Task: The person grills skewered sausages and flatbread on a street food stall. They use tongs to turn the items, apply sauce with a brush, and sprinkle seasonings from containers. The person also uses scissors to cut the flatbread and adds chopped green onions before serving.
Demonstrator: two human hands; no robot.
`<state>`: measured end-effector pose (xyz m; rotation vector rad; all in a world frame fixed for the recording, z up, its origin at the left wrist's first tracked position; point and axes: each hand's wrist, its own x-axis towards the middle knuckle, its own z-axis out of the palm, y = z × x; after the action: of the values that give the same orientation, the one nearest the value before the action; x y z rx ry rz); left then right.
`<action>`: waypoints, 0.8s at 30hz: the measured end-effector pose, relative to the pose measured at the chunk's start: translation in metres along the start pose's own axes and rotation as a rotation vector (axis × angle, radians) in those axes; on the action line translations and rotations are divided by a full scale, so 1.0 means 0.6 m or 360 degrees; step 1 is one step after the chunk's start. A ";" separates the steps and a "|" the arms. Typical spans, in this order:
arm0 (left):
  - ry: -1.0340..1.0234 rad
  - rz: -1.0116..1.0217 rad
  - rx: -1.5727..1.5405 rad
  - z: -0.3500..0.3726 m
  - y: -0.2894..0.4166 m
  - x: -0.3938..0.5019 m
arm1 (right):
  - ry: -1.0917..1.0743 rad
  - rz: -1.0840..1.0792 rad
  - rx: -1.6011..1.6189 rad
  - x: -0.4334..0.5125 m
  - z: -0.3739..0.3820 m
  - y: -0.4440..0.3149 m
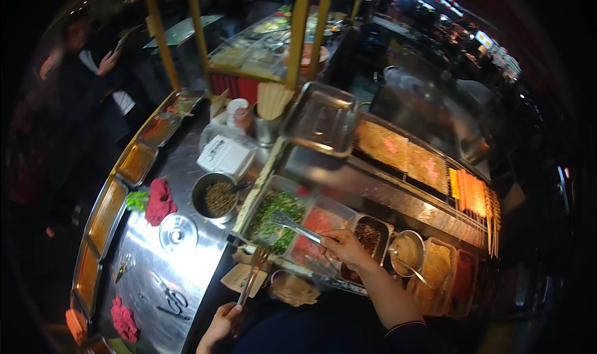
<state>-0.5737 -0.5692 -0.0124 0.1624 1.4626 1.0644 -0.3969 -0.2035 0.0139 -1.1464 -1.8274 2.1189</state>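
In my right hand (346, 250) I hold metal tongs (301, 229), their tips over the plastic tub of chopped green herbs (275, 211) and beside the tub of pink sliced food (322, 223). My left hand (224, 321) grips the handle of a fork-like metal utensil (254, 274), whose brownish tines point up near paper bags (238, 277) at the counter's near edge. Right of the pink food are a tray of dark sauce (368, 235), a bowl of pale paste with a spoon (406, 253) and a tub of yellowish crumbs (433, 270).
Flat golden sheets (382, 144) and skewered sausages (468, 190) lie on the grill at right. An empty metal tray (322, 116) stands behind. On the left counter are a pot of minced food (219, 197), a lid (178, 232), scissors (172, 300) and red cloths (160, 202). A person (84, 74) stands beyond.
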 end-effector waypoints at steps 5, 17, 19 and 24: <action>0.0334 -0.0146 -0.0062 0.049 0.024 -0.037 | 0.0387 -0.0454 0.0272 -0.114 -0.225 -0.080; 0.0517 -0.0056 -0.0254 0.137 0.052 -0.041 | 0.1510 -0.0764 -0.0943 0.024 -0.387 -0.080; 0.0538 -0.0035 -0.0278 0.142 0.053 -0.043 | 0.1467 -0.0762 -0.0848 0.037 -0.401 -0.068; 0.0574 0.0029 -0.0331 0.149 0.054 -0.041 | 0.1207 -0.0626 -0.0207 0.038 -0.434 -0.064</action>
<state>-0.5075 -0.5225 0.0435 -0.1736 1.6579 1.3006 -0.2711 0.0272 0.0416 -1.2475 -1.6368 1.1387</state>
